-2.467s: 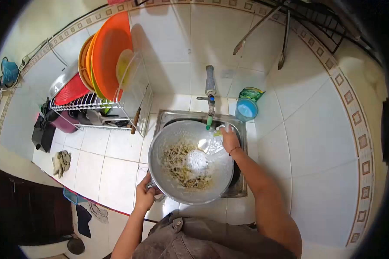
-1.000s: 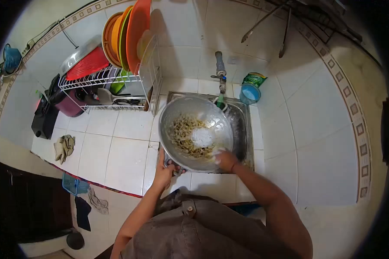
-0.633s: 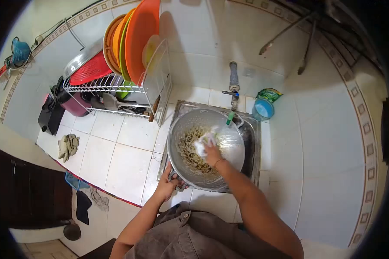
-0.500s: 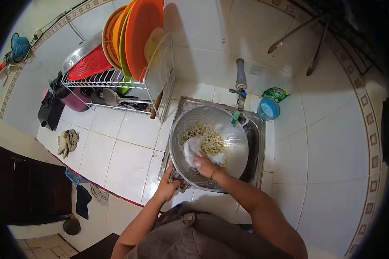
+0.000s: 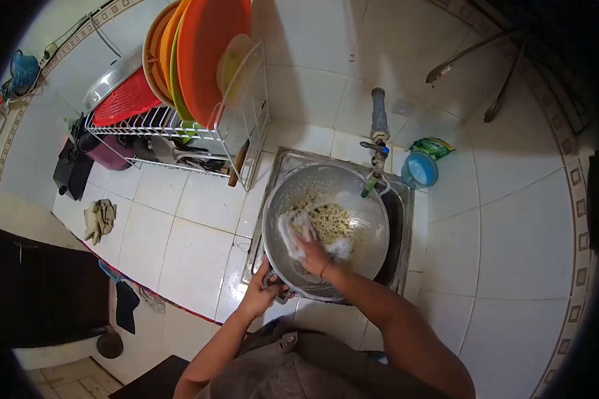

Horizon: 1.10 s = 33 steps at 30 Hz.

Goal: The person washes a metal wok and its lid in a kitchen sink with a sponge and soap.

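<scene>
A large round metal pot [image 5: 373, 229] rests tilted over the sink, its inside marked with suds and brownish speckled residue [image 5: 329, 219]. My left hand [image 5: 259, 294] is closed around the pot's near-left side handle [image 5: 284, 296]. Inside the pot, my right hand [image 5: 311, 255] presses a foam-covered white scrubber [image 5: 287, 234] against the left inner wall. Foam hides the scrubber's exact shape. A separate clump of white suds [image 5: 340, 249] lies just right of my right hand.
The metal sink [image 5: 400, 256] surrounds the pot, and a tap [image 5: 379, 147] with a green end hangs over its far rim. Right of the tap stand a blue tub [image 5: 419, 171] and a green packet [image 5: 432, 147]. A loaded dish rack [image 5: 199, 136] and a crumpled cloth [image 5: 100, 220] are left.
My right hand and the scrubber have shifted slightly left and up along the pot's inner wall. My left hand keeps its hold on the handle. The camera view has moved a little.
</scene>
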Tool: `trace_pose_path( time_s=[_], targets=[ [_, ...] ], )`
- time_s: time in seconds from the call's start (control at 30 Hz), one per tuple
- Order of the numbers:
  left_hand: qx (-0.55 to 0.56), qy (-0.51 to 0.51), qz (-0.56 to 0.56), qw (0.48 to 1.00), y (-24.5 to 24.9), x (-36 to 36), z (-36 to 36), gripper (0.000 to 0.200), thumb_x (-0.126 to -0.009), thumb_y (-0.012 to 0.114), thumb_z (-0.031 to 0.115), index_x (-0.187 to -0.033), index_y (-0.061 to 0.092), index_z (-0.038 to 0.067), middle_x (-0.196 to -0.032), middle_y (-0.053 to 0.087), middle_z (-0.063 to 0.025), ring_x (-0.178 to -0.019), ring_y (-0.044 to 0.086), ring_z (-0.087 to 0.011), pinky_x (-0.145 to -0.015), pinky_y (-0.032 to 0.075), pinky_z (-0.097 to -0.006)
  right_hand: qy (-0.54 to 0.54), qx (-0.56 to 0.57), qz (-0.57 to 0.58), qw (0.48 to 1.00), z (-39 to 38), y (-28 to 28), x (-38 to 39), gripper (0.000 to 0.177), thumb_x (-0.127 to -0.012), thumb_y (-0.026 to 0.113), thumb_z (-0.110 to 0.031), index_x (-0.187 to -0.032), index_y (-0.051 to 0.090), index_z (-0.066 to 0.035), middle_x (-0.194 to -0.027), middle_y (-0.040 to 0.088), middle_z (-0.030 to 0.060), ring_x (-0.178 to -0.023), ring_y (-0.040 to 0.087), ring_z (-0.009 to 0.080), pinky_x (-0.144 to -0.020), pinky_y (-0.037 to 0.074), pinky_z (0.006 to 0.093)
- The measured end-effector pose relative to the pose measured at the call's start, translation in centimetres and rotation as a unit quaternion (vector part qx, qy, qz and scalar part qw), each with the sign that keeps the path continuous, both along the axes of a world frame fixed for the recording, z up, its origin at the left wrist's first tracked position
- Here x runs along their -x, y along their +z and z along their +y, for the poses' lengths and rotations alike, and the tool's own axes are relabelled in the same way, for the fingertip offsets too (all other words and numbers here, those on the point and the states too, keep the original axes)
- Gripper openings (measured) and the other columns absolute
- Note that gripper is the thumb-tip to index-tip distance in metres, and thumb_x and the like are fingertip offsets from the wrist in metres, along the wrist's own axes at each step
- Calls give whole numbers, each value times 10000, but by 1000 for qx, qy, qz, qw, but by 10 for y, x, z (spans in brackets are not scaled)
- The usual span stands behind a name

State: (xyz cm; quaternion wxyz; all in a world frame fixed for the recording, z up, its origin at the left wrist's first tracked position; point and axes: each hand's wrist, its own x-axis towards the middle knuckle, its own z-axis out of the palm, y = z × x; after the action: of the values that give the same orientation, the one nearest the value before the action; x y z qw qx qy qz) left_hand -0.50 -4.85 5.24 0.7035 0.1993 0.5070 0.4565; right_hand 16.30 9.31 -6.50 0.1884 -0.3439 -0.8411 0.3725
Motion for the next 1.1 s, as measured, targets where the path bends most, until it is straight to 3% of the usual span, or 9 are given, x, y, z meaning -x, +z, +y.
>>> trace_pose_path(
  time_s=[0.1, 0.2, 0.4, 0.47, 0.67, 0.77, 0.9, 1.0, 1.1],
  targets=[
    [-16, 11, -1, 1000, -4, 2, -2, 864, -791, 391, -212, -1516, 90, 151, -1445, 370, -89, -1140, 548, -244, -881, 522, -319, 140, 1, -114, 984, -19, 7, -56, 612, -866, 528, -248, -1447, 345, -191, -1488, 225, 254, -1374, 204, 463, -1107, 236, 527],
    [-24, 41, -52, 998, 0, -2, -1, 865, -784, 393, -215, -1515, 107, 149, -1445, 370, -81, -1173, 524, -242, -885, 520, -319, 125, -11, -461, 879, 22, 58, -116, 565, -910, 479, -254, -1456, 342, -207, -1528, 211, 180, -1403, 173, 418, -1100, 247, 534],
    [-12, -19, -38, 999, -1, -4, 11, 868, -790, 373, -218, -1516, 79, 158, -1436, 373, -78, -1230, 460, -213, -895, 532, -334, -112, -258, -361, 889, 104, 12, -51, 583, -880, 525, -167, -1442, 376, -201, -1534, 197, 166, -1380, 233, 407, -1051, 331, 529],
    [-20, -24, 12, 999, -6, -5, 10, 870, -792, 386, -221, -1515, 75, 151, -1428, 377, -72, -1223, 458, -204, -891, 535, -336, -105, -140, -116, 978, 94, 1, 15, 598, -872, 523, -105, -1444, 359, -166, -1527, 178, 207, -1362, 265, 428, -1017, 381, 470],
    [-62, 19, 20, 998, -18, 4, 13, 897, -781, 385, -233, -1518, 50, 154, -1515, 230, -79, -1307, 382, -241, -927, 502, -320, -69, 74, 147, 984, -27, 47, 58, 629, -885, 546, -109, -1463, 299, -116, -1487, 198, 293, -1333, 292, 458, -1034, 342, 440],
    [-37, 24, -17, 999, 4, 4, 14, 898, -774, 370, -237, -1519, 63, 160, -1521, 219, -87, -1313, 381, -266, -913, 507, -308, 101, 123, 68, 985, -46, 53, -20, 545, -893, 514, -117, -1420, 377, -143, -1501, 212, 244, -1368, 243, 447, -1063, 323, 487],
    [-44, 34, -6, 998, 8, 3, 11, 892, -772, 355, -235, -1520, 64, 153, -1520, 226, -86, -1297, 399, -257, -891, 510, -298, 75, 10, -439, 895, 2, 47, -110, 527, -904, 493, -305, -1420, 398, -261, -1517, 222, 202, -1374, 220, 455, -1084, 295, 514],
    [-68, 20, 15, 997, -7, -2, 12, 890, -773, 365, -231, -1519, 64, 148, -1514, 240, -88, -1294, 401, -238, -885, 517, -305, -110, 27, -365, 924, 2, 42, -85, 617, -850, 531, -284, -1438, 367, -195, -1477, 288, 233, -1349, 257, 460, -1084, 278, 556],
    [-37, 13, 26, 999, -6, -2, 13, 902, -757, 375, -224, -1520, 68, 147, -1503, 260, -90, -1262, 431, -220, -882, 518, -313, -76, 35, -259, 962, -19, 8, -16, 650, -798, 531, -158, -1427, 364, -149, -1441, 302, 286, -1323, 283, 481, -1073, 301, 518]
  ],
)
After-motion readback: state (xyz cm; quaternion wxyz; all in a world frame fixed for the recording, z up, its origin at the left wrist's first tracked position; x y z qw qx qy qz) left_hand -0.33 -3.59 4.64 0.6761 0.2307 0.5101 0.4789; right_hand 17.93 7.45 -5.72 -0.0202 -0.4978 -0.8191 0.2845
